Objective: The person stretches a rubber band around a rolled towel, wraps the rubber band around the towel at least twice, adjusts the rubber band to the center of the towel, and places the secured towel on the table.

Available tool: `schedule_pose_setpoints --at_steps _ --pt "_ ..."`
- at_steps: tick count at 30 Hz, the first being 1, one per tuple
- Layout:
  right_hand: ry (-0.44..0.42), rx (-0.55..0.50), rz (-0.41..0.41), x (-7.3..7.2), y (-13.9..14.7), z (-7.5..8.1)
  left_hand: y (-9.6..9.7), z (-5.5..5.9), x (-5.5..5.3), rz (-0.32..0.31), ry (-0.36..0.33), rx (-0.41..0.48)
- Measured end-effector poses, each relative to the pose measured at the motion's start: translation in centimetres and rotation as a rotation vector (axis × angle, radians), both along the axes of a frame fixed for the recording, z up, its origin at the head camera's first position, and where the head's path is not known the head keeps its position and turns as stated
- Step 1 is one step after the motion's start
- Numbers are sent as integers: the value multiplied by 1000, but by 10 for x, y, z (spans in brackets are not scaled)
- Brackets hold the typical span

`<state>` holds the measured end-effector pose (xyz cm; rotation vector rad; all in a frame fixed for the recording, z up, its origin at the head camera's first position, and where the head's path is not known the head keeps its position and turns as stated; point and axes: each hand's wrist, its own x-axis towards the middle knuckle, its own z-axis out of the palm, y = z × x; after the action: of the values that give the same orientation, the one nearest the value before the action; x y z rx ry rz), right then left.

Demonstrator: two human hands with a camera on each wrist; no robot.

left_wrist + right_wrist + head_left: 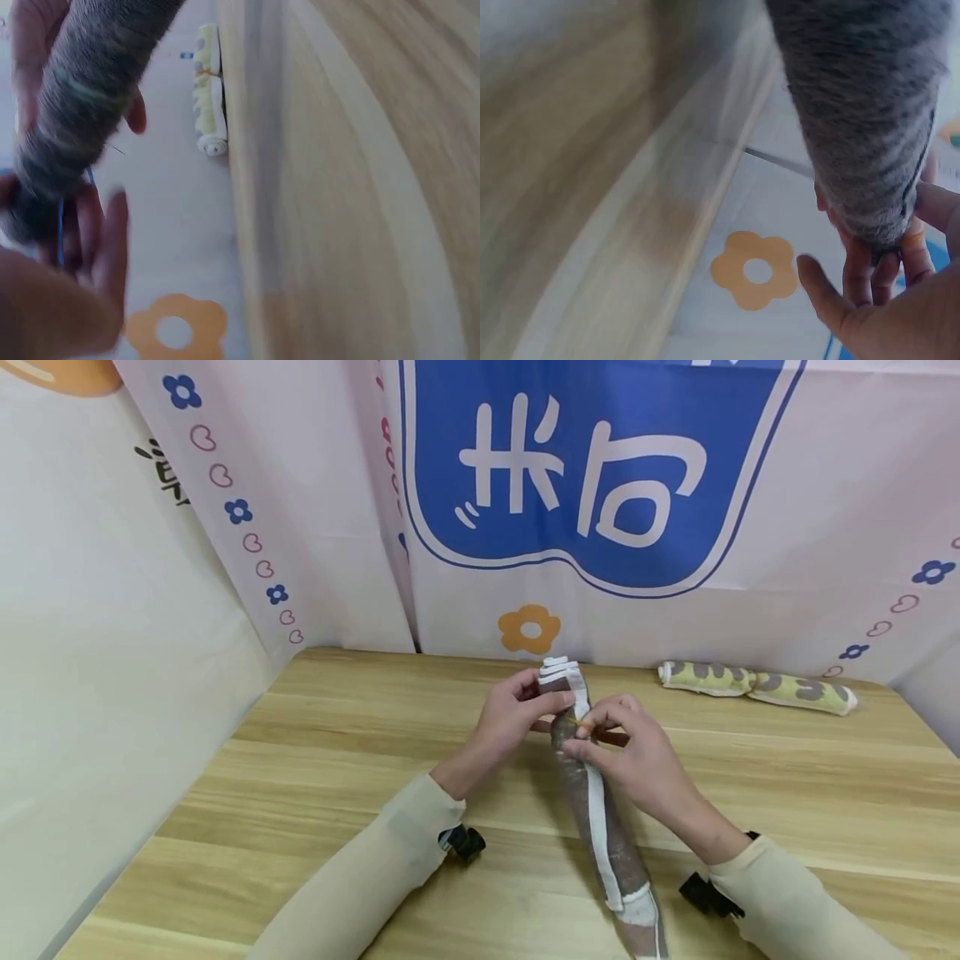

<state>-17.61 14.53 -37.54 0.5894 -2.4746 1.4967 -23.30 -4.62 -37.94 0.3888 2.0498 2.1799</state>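
A rolled grey-brown towel [611,843] with white edging slants across the wooden table in the head view, its far end raised off the surface. My left hand [513,714] grips the roll near that far end, thumb on top and fingers on its left side. Close beside it, my right hand [641,756] pinches a thin yellowish rubber band [573,721] at the roll, thumb and forefinger bent. Both wrist views show the fuzzy underside of the towel roll [97,82] close up, with fingers around its narrow end.
A second rolled towel [757,687], yellow-green with grey patches and tied at its middle, lies at the back right of the wooden table [315,760]. Behind the table hangs a white printed cloth [337,527] with a blue emblem.
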Motion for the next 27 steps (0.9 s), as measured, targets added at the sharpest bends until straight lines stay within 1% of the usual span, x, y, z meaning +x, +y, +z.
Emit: schedule_pose_setpoints --at_steps 2,4,6,7,9,11,13,16,18,19,20,21,23,25,27 --pt "-24 -34 1 -1 3 2 -4 -2 -4 -114 -25 79" --pt "-57 -62 5 -3 5 2 -8 -4 -7 -206 -59 149" --pt "-87 -73 8 -4 6 3 -10 -5 -9 -250 -95 191" --pt "-103 -76 8 -5 6 3 -11 -5 -9 -254 -108 202" --pt "-128 -71 7 -5 6 4 -11 -5 -10 -230 -114 199" --pt "-148 -52 3 -4 5 5 -10 -3 -9 -177 -93 166" --pt "-163 -27 -16 -1 4 8 -7 0 -7 -119 -38 119" --pt "-181 15 -68 3 2 13 -1 8 0 -35 85 14" --pt "-159 50 -103 6 1 14 3 13 6 18 140 -48" --pt "-133 68 -116 6 1 14 5 15 8 45 149 -74" --pt "-97 86 -124 7 0 14 6 17 10 65 142 -87" --pt "-53 105 -131 7 0 13 7 18 11 83 117 -90" --pt "48 137 -133 7 -1 11 8 18 12 105 40 -71" --pt "139 155 -131 6 -1 9 8 17 12 108 -43 -31" --pt "208 169 -123 5 -1 7 8 16 10 101 -115 8"
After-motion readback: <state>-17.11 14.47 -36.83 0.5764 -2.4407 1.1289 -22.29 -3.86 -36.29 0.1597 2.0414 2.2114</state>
